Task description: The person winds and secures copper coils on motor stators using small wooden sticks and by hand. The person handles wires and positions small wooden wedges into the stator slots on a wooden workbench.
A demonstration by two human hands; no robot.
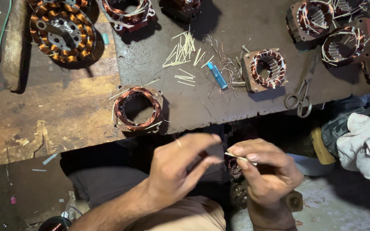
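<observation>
A thin pale sliver was pinched between the thumb and fingertips of the right hand, near the lower middle of the view, just in front of the bench edge. The left hand was held just beside it, to the left, with its fingers half curled and the thumb close to the forefinger; nothing could be seen gripped in it, though the fingertips were partly blurred. Below and between the hands a small copper-wound stator was partly hidden, so how it was supported could not be told.

On the metal bench top farther away, a round stator with copper coils lay near the edge, to the left. A scatter of pale slivers was spread at the far middle, with a blue lighter just to its right. A square-framed stator lay farther right, and a pair of scissors rested near it at the bench edge. A large wound stator was seen at the far left, on the wooden board.
</observation>
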